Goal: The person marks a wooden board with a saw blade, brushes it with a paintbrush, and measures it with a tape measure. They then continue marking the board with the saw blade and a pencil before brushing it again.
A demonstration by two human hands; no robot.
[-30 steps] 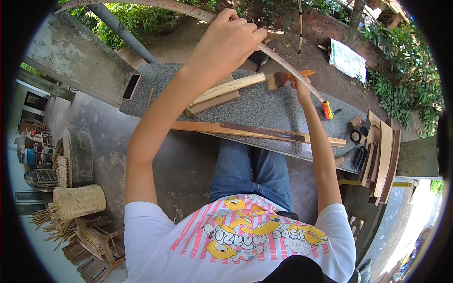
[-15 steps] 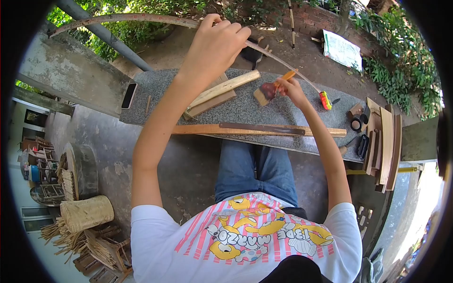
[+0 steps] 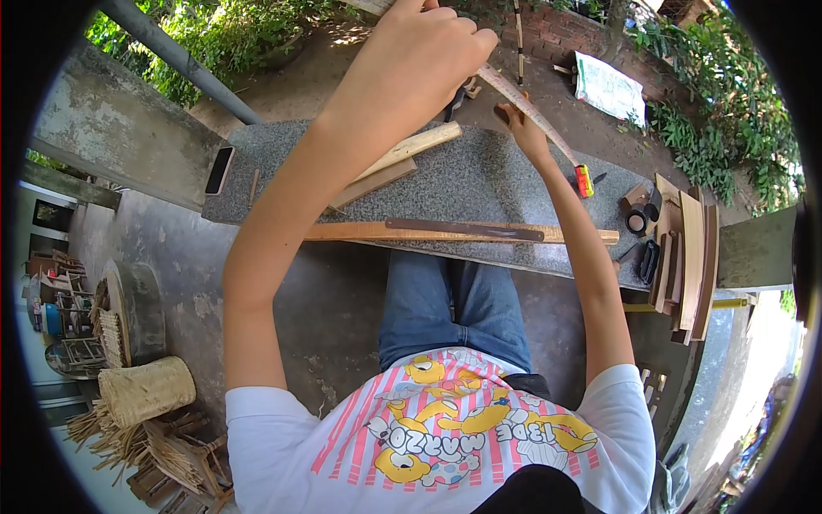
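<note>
My left hand point(image 3: 419, 56) is closed around a long, pale, curved strip point(image 3: 527, 104), raised high at the top of the view. The strip runs down to the right, its lower end overlapping a red-and-yellow object point(image 3: 584, 181) on the stone tabletop point(image 3: 479, 188). Behind the strip, my right hand point(image 3: 527, 133) grips a paintbrush point(image 3: 506, 114). The fingers and the strip partly cover the brush, and its bristles are hidden. Below the hands, a dark narrow bar point(image 3: 462, 229) lies on a longer wooden strip point(image 3: 342, 231) along the near edge.
Wood pieces point(image 3: 428, 144) lie under my left forearm, with a phone point(image 3: 220, 170) farther left. Black rolls point(image 3: 636, 221) and stacked wooden slats point(image 3: 692, 257) are at the right end. A concrete pillar point(image 3: 128, 128) stands at left; a woven basket point(image 3: 147, 390) is on the floor.
My left hand has risen with the strip. My right hand has lifted the paintbrush from over the tabletop, up and away, to beside the strip. The view has shifted slightly.
</note>
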